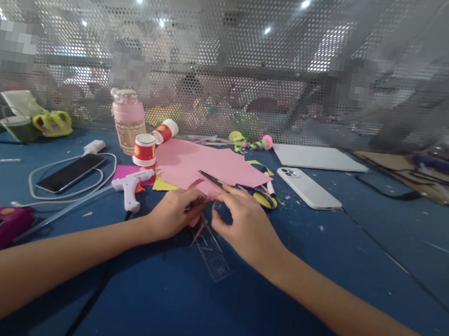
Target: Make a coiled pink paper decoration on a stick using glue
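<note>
Head view shows, from left to right, a glue gun (131, 190) at ten o'clock from the left hand (175, 209), whose fingers pinch a small pink paper piece (208, 188) at two o'clock. Beside that piece, the right hand (247, 224) curls its fingers narrowly, their grip impossible to tell, with scissors (213, 179) at twelve o'clock and a white phone (310, 190) at two.

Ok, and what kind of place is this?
It looks like a craft workspace, though I can't tell whether at home, school or elsewhere. The signs: a glue gun, large pink paper and scissors, all on one blue table.
</note>
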A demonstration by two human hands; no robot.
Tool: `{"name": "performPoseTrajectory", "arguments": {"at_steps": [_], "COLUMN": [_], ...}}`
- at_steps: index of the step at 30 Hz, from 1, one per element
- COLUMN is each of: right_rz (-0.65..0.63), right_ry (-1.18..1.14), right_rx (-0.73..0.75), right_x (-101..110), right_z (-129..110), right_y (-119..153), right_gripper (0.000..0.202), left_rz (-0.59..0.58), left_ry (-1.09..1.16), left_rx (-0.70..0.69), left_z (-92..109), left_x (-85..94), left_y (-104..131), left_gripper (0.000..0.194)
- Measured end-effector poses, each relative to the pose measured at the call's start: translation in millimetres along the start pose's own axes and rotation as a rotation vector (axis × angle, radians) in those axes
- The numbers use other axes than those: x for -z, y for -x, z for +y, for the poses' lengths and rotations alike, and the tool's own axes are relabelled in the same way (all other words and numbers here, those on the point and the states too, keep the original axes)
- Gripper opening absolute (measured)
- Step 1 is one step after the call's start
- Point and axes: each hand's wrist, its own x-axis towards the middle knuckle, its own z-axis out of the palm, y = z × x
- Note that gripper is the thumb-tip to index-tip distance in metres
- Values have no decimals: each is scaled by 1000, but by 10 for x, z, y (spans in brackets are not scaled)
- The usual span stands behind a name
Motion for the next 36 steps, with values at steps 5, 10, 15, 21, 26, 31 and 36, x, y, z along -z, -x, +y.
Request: {"name": "performPoseTrajectory", "arguments": {"at_steps": [5,10,15,21,26,31,36], "right_rz": [-4,-5,17,36,16,70,106], "right_ry": [-45,-29,-49,-45,-25,-3,14], "right_rx": [-13,-14,-26,-24,-24,5,-21], "right_x": [6,-1,7,56,89,96,84], "right_z": [-25,-16,1,10,28,55,105], "right_y": [-5,5,2,-31,-50,-60,-62], "right_gripper": [25,23,19,15,6,1,1], "left_rz": [-15,-14,-34,-73,-79,-86,-87], "left_ry": [6,-6,0,83,95,71,71], "left_rx": [8,-40,12,-1,-17,-10,18], "left_z": [10,22,17,3,1,-2,6], "left_x": [12,10,12,17,14,16,20], "left_y": [-5,-9,-3,2,0,1,-1], "left_gripper": [17,18,15,18,19,17,15]}}
